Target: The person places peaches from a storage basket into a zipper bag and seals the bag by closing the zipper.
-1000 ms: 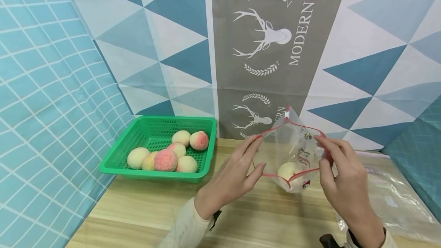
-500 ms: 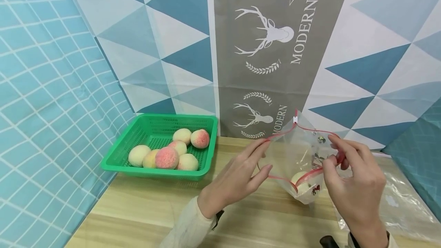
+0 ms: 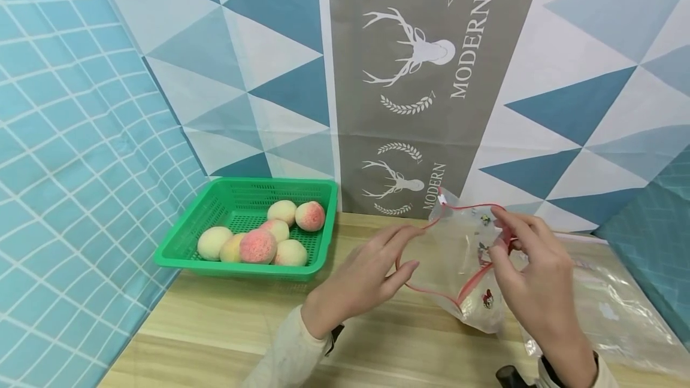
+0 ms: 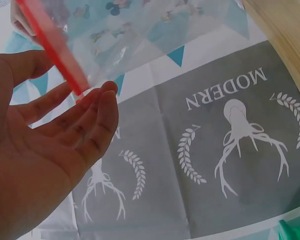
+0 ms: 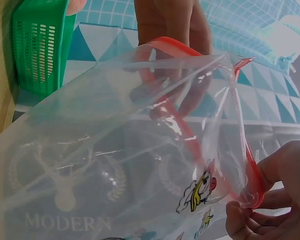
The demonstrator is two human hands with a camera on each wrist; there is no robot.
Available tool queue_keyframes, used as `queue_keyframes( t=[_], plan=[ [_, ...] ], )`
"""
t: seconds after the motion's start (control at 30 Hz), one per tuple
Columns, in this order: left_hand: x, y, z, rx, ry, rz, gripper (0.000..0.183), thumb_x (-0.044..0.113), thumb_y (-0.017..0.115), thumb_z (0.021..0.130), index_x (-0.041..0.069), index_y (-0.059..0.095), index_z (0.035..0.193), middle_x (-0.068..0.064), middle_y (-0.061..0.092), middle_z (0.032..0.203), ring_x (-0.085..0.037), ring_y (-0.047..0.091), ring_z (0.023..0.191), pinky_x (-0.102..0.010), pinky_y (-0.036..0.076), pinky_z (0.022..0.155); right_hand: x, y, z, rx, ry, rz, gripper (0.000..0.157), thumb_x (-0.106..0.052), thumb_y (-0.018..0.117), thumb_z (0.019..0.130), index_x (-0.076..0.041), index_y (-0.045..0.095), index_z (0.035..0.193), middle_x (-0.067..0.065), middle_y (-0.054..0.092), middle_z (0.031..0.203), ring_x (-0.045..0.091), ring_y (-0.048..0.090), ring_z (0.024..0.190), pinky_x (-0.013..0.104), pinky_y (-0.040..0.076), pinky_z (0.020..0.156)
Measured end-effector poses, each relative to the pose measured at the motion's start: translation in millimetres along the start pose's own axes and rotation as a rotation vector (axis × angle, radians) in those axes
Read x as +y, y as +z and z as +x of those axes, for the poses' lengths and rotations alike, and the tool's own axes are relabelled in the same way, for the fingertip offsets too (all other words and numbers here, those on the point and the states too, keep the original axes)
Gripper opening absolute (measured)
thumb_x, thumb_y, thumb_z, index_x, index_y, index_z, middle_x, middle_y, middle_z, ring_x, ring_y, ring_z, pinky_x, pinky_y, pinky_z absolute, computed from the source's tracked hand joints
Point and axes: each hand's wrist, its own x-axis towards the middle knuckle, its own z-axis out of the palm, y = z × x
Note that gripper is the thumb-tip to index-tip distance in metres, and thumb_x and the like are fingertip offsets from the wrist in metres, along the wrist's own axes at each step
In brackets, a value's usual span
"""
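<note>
A clear zip bag [image 3: 458, 244] with a red rim and small cartoon prints stands with its mouth spread between my hands. A pale peach [image 3: 480, 304] shows through the plastic at its bottom. My right hand [image 3: 539, 280] pinches the rim on the right side; in the right wrist view, the thumb and fingers meet on the red strip [image 5: 255, 190]. At the opposite side, my left hand [image 3: 361, 274] has its fingers and thumb spread apart at the rim. The left wrist view shows those fingers [image 4: 102, 112] loosely bent beside the red edge.
A green plastic basket [image 3: 180, 256] holding several peaches [image 3: 259, 246] sits at the left. Flat clear bags [image 3: 620, 310] lie at the right on the wooden table [image 3: 215, 334]. Patterned cloth [image 3: 280, 76] rises behind the table.
The bag and my right hand shifted right, then back left. The bag's bottom has come nearer to me, and its slider end sits lower. The left hand stays at the rim; the basket is unchanged.
</note>
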Motion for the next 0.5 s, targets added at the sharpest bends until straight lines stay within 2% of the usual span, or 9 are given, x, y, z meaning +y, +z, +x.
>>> queue_keyframes(
  t=[0.1, 0.2, 0.37, 0.5],
  plan=[
    [-1.1, -1.8, -1.5, 0.024, 0.001, 0.008, 0.044, 0.019, 0.061, 0.098, 0.012, 0.050, 0.140, 0.000, 0.056, 0.131, -0.009, 0.059, 0.101, -0.023, 0.052, 0.084, -1.5, 2.4, -0.2, -0.035, 0.011, 0.005, 0.046, 0.010, 0.059, 0.081, -0.002, 0.068, 0.125, 0.011, 0.066, 0.103, 0.002, 0.048, 0.082, 0.005, 0.038, 0.079],
    [-3.5, -1.2, -2.0, 0.044, 0.014, 0.027, 0.043, 0.018, 0.061, 0.098, 0.009, 0.050, 0.138, -0.003, 0.056, 0.133, -0.015, 0.056, 0.121, -0.027, 0.048, 0.099, -1.7, 5.6, -0.2, -0.048, 0.004, 0.027, 0.046, 0.011, 0.059, 0.081, -0.002, 0.068, 0.125, 0.010, 0.066, 0.102, 0.001, 0.049, 0.082, 0.005, 0.039, 0.080],
    [-12.2, -0.5, -7.8, 0.057, -0.010, 0.072, 0.044, 0.020, 0.063, 0.098, 0.006, 0.050, 0.137, -0.006, 0.055, 0.134, -0.018, 0.054, 0.125, -0.028, 0.043, 0.106, -1.6, 11.2, -1.6, -0.066, -0.001, 0.068, 0.047, 0.013, 0.059, 0.082, -0.002, 0.068, 0.125, 0.010, 0.066, 0.103, 0.002, 0.050, 0.082, 0.006, 0.040, 0.079],
    [-22.4, -2.3, -22.8, 0.056, -0.069, 0.122, 0.042, 0.024, 0.062, 0.099, 0.007, 0.053, 0.136, -0.007, 0.055, 0.134, -0.021, 0.053, 0.125, -0.033, 0.044, 0.105, -1.1, 11.7, -2.5, -0.078, -0.006, 0.061, 0.047, 0.012, 0.059, 0.082, -0.002, 0.067, 0.126, 0.011, 0.065, 0.104, 0.002, 0.050, 0.083, 0.005, 0.039, 0.081]
  ],
)
